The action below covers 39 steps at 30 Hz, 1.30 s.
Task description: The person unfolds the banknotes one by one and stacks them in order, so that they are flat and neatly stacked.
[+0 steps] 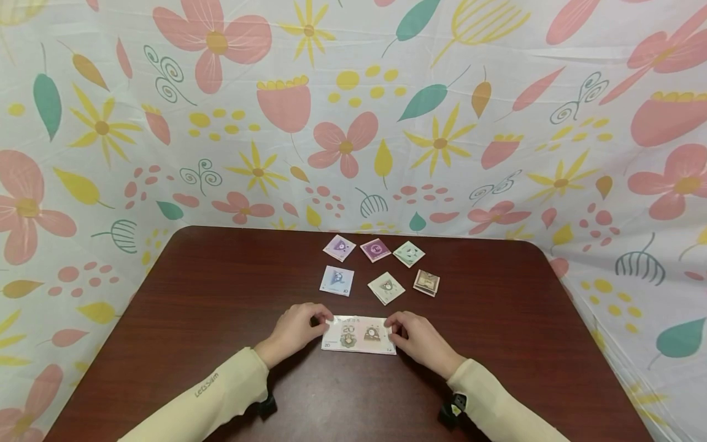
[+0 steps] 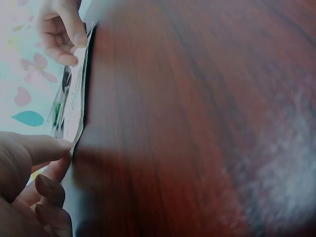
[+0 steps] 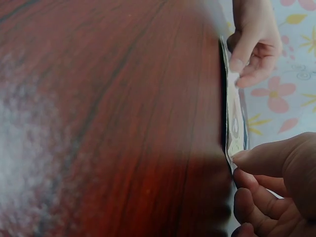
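Observation:
A pale pink and white banknote printed with "20" lies lengthwise between my two hands, near the middle of the table. My left hand pinches its left end between thumb and forefinger. At the right end, my right hand does the same. Seen edge-on, the banknote shows more than one layer and a slight bend near the left fingers. In the right wrist view the near end of the banknote sits under the right thumb.
Beyond the hands lie several folded paper squares in two rows: purple-and-white, dark purple, green, blue, grey-green and brown. A flower-patterned cloth hangs behind the dark wooden table.

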### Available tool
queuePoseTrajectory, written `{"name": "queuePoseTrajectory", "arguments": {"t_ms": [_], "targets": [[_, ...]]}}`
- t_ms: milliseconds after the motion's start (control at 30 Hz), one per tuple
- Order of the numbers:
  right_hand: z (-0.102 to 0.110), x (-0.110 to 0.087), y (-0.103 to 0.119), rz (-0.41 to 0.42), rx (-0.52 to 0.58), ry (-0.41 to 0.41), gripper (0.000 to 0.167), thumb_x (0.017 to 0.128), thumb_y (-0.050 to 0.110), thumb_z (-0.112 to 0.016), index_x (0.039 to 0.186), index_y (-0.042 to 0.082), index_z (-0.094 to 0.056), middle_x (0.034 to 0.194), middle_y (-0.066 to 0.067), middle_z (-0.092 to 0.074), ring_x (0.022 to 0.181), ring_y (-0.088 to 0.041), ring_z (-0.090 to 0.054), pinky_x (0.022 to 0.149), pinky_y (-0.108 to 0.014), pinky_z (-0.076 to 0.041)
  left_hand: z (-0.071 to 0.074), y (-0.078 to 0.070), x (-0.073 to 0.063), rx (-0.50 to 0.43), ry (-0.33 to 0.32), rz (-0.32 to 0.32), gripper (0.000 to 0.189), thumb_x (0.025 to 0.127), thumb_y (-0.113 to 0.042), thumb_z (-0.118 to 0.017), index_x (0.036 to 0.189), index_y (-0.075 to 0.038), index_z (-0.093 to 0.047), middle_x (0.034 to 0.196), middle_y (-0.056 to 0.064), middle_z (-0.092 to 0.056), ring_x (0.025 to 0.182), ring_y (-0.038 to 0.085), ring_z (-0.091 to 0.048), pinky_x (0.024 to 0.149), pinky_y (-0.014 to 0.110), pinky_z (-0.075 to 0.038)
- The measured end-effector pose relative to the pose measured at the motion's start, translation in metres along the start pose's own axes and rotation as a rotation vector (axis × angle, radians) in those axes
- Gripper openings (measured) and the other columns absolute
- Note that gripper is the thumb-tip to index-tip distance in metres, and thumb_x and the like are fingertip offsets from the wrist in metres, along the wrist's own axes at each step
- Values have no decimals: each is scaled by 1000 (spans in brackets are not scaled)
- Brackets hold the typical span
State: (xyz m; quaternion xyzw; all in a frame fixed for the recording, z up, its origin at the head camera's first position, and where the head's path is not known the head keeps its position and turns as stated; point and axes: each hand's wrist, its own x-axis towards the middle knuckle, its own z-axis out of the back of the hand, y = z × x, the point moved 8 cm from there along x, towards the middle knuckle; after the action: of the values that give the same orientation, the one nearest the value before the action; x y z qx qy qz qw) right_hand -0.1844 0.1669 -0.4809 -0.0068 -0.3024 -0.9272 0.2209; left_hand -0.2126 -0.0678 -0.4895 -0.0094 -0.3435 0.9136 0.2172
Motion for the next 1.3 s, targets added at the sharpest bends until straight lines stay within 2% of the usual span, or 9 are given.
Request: {"name": "queuePoseTrajectory", "arguments": {"t_ms": [233, 467, 633, 800, 1000, 1300], "targets": [[2, -1, 2, 2, -85, -14, 18, 86, 3, -80, 100, 11, -72, 83, 7, -53, 72, -4, -49, 65, -25, -44, 1, -2, 0, 67, 7, 0, 12, 88, -11, -82, 94, -20, -77, 85, -9, -63, 75, 11, -62, 64, 32, -48], [2, -3, 1, 23, -113, 8, 22, 85, 9, -84, 103, 11, -72, 86, 5, -54, 77, -7, -50, 68, -27, -46, -1, -1, 0, 73, 21, 2, 12, 87, -17, -85, 94, -21, -76, 85, -10, -61, 74, 9, -60, 63, 31, -47], [1, -3, 0, 27, -120, 37, 23, 87, 12, -83, 106, 11, -71, 88, 5, -54, 82, -10, -49, 70, -27, -46, -4, -1, -1, 91, 59, 1, 23, 83, -26, -90, 98, -20, -73, 88, -7, -59, 71, 9, -53, 61, 31, -45], [0, -3, 0, 29, -124, 46, 23, 88, 12, -83, 106, 12, -71, 88, 5, -53, 83, -11, -48, 71, -28, -46, -6, -1, -1, 97, 85, -2, 25, 84, -24, -89, 99, -19, -70, 90, -6, -58, 71, 9, -51, 61, 32, -44], [-1, -3, -2, 33, -125, 51, 23, 88, 13, -83, 107, 12, -71, 88, 5, -54, 84, -11, -48, 72, -28, -46, -6, -2, -1, 94, 86, -3, 24, 84, -22, -89, 100, -19, -70, 90, -6, -58, 71, 9, -52, 61, 32, -44], [0, -4, -1, 55, -136, 44, 23, 88, 14, -83, 107, 11, -71, 89, 5, -56, 86, -12, -48, 74, -29, -46, 3, 1, 2, 105, 74, -20, 15, 89, -22, -83, 98, -20, -72, 88, -7, -60, 75, 9, -57, 64, 32, -47]]}}
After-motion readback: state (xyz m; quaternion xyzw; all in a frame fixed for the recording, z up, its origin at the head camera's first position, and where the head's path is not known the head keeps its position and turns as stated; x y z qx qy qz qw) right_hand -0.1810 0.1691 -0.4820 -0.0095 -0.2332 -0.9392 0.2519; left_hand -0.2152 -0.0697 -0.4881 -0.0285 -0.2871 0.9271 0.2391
